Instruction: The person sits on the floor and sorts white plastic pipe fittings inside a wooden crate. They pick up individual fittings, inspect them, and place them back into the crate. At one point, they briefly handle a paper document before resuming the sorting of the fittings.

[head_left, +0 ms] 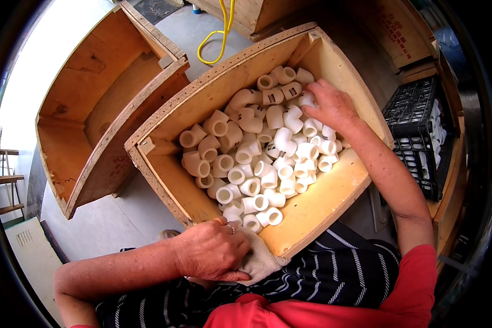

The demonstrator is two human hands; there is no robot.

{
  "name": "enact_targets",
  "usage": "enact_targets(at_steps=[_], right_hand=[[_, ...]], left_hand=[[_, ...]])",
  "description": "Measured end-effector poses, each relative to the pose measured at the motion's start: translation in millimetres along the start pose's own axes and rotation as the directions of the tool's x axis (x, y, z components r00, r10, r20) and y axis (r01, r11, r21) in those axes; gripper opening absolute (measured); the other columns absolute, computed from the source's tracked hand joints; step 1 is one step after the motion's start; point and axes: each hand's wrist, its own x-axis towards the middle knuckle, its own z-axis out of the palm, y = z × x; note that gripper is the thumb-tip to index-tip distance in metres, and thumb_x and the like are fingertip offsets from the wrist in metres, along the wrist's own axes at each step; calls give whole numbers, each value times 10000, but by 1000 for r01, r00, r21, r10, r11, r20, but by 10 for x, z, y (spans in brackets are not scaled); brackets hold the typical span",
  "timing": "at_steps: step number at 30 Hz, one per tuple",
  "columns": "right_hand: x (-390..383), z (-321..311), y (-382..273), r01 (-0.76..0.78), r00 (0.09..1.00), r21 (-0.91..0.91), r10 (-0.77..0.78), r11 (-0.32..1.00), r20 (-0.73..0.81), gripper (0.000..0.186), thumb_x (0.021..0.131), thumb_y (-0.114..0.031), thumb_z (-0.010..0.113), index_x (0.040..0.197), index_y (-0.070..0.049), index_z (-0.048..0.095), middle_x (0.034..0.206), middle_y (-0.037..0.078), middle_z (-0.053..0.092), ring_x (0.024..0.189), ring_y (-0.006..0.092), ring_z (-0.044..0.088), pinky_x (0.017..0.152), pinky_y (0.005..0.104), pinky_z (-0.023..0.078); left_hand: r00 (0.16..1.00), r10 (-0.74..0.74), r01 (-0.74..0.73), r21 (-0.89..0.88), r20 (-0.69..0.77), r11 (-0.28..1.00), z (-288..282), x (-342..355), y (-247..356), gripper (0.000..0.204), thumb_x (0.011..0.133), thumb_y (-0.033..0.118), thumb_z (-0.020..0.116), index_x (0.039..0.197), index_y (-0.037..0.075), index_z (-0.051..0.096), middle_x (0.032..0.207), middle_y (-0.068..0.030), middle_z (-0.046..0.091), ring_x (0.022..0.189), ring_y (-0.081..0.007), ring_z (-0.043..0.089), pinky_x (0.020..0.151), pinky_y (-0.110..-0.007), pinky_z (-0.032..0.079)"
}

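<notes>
A wooden box [322, 218] in front of me holds a heap of white plastic pipe elbows [285, 141], some with dark printing on them. My right hand [332, 106] reaches over the box's right side, its fingers curled on a white pipe elbow [308, 99] at the far right of the heap. At the near left corner, my left hand [213, 250], with a ring on one finger, is closed on a beige cloth [259, 258]. That cloth lies between the box's near edge and my lap. The left palm is hidden.
Another wooden box [112, 104] stands to the left, its inside showing bare wood. A black plastic crate [413, 136] with white pieces sits at the right. A yellow hose or cord [224, 38] loops over the grey floor behind. A wooden stool [6, 179] stands far left.
</notes>
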Motion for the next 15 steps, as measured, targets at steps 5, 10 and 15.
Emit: enact_targets(at_steps=[5,10,15], right_hand=[[2,-34,-13,26,1000,-36,-26,999,-12,457,836,-370,715,1211,-117,650,1126,92,635,1075,293,652,916,432,543],[9,-25,9,3,1000,5,-2,1000,-21,448,828,-398,724,1183,-130,668,1099,89,663,1060,290,661,903,433,543],[16,-67,9,-19,1000,45,19,999,1,436,821,-405,727,1155,-127,686,1087,99,693,1056,293,668,896,435,540]], left_hand=[[1000,-7,7,3,22,1000,-44,4,11,594,924,620,566,897,28,612,848,-107,608,772,-287,650,734,-396,525],[1000,-1,1,27,11,1000,-34,4,10,590,927,617,564,900,30,612,850,-109,612,779,-289,649,735,-396,526],[1000,-13,13,35,12,999,-32,3,23,598,927,624,561,897,28,601,849,-111,611,780,-289,650,729,-399,526]])
